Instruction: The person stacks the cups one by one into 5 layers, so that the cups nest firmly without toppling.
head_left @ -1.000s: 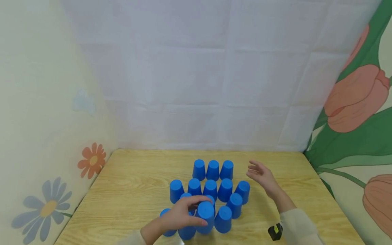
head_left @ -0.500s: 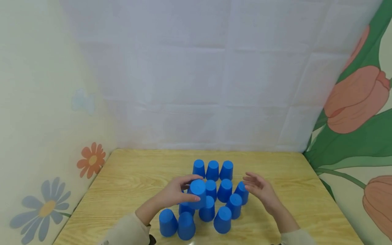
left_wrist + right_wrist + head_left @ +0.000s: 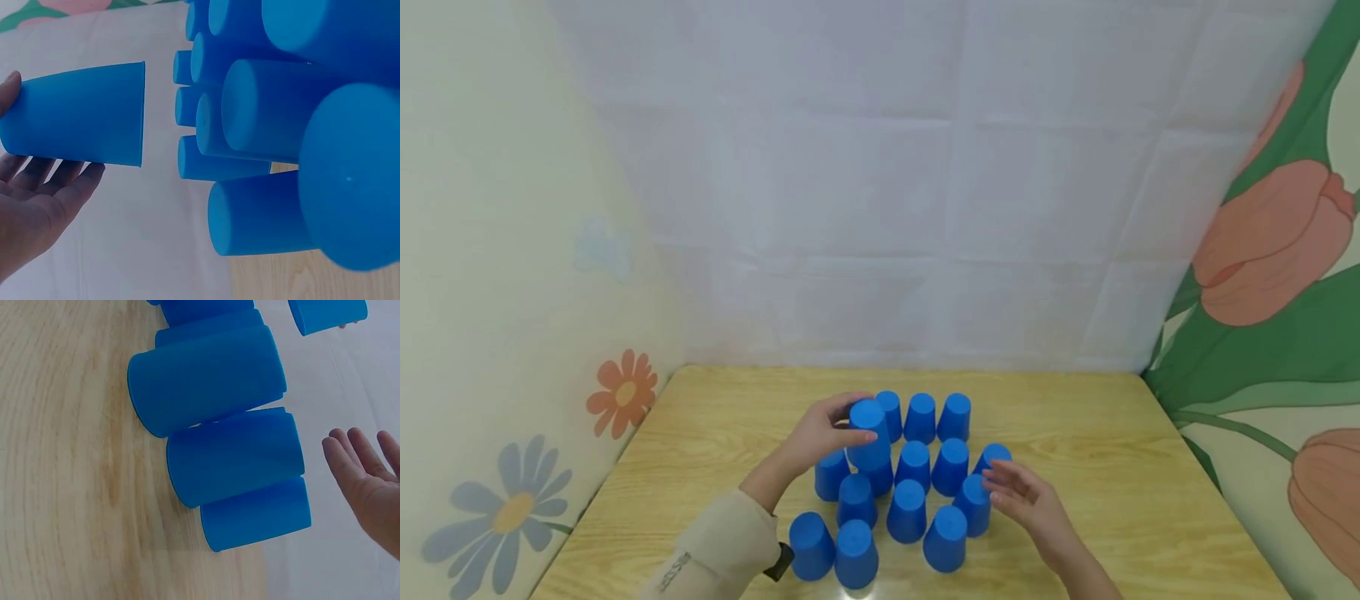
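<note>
My left hand (image 3: 817,435) grips an upside-down blue cup (image 3: 868,435) by its sides, thumb on one side and fingers on the other. In the left wrist view this held cup (image 3: 75,115) is clear of the others, its open rim free. Below and around it, several more blue cups (image 3: 907,512) stand upside down on the wooden table (image 3: 715,467). My right hand (image 3: 1028,510) hovers beside the rightmost cups, holding nothing. The right wrist view shows its fingers (image 3: 344,459) extended, apart from the nearest cups (image 3: 240,456).
Three cups (image 3: 921,418) form a row at the back. Two cups (image 3: 833,552) stand together at the front left, and one cup (image 3: 945,539) stands at the front right. A white cloth (image 3: 880,208) hangs behind the table, with flower-patterned walls (image 3: 512,400) at the sides.
My left hand has lifted a cup from the front row and carried it back and left over the other cups. The right hand has come lower and toward the front.
</note>
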Available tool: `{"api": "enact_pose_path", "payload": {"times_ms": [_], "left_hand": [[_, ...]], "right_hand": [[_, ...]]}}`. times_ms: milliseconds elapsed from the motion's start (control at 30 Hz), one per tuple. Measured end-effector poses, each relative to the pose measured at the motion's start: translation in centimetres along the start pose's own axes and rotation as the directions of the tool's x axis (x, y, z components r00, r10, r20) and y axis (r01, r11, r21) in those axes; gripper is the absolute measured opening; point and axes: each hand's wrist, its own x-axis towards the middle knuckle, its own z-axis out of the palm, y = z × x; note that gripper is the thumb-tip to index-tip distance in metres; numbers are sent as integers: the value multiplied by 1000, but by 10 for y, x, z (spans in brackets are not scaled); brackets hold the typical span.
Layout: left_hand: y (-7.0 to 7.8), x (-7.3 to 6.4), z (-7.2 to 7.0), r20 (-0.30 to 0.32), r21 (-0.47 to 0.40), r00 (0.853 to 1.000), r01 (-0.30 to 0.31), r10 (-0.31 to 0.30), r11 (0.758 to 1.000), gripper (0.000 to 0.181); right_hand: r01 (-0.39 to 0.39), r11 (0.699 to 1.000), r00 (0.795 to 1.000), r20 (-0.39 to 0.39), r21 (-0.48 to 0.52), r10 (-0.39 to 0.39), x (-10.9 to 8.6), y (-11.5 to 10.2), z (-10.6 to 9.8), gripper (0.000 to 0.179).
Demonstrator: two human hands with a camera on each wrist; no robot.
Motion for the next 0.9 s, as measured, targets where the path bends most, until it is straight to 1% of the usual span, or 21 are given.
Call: {"api": "enact_pose_path", "payload": {"times_ms": [67,167,300,400,500,633,767,833,900], "left_hand": [[-2,3,-1,-26,1,1000,14,-14,1000,55],[-5,9,-4,-54,2,998,15,-15,1000,54],[-9,17,-8,-82,20,996,25,-23,999,55],[-16,23,-12,-107,46,994,42,-37,998,58],[-22,28,-17,-133,63,990,46,-38,997,60],[-26,33,-22,-163,71,986,49,-37,996,60],[-30,38,-24,-190,71,980,68,-53,995,60],[-32,41,-24,-202,66,977,81,-66,995,60],[-35,44,-24,-213,59,974,90,-76,994,61]], "right_hand": [[-23,999,1000,-1,-24,23,-2,1,1,51],[-41,998,999,2,-41,41,-4,3,3,53],[-49,998,999,7,-26,50,-7,7,6,52],[-56,998,998,14,-27,57,-9,12,8,51],[-74,997,997,25,-23,75,-11,17,11,50],[-118,993,992,38,-16,118,-13,21,15,50],[-162,987,986,45,-23,163,-14,23,17,52],[-170,985,984,48,-28,172,-14,23,19,52],[-159,987,986,51,-30,161,-14,24,20,52]]}}
